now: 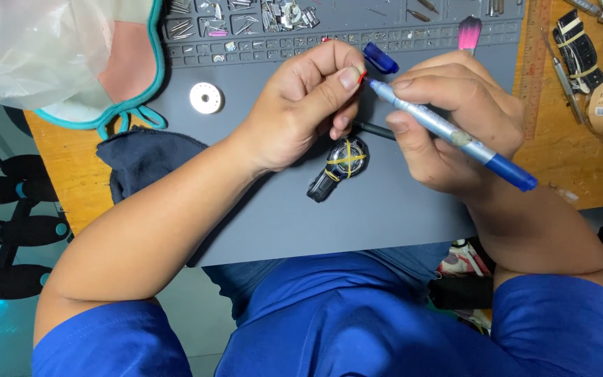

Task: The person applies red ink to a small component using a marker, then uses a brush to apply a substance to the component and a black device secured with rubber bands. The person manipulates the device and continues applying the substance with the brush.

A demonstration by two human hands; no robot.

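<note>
My right hand [448, 126] holds a silver pen with a blue end [448, 131] slanted, its tip pointing up-left. My left hand [308, 105] pinches a tiny red piece [362, 75] between thumb and forefinger, right at the pen tip. A blue pen cap [380, 58] lies on the mat just beyond the fingers. Below the hands a dark watch case bound with yellow rubber bands [340, 167] rests on the grey work mat [357, 216].
A white ring [206, 98] lies on the mat at left. The mat's far compartments hold several small metal parts [287, 15]. A pink brush [469, 33], a strapped watch [577, 49], a dark cloth [144, 160] and a plastic bag [43, 49] surround the mat on the wooden table.
</note>
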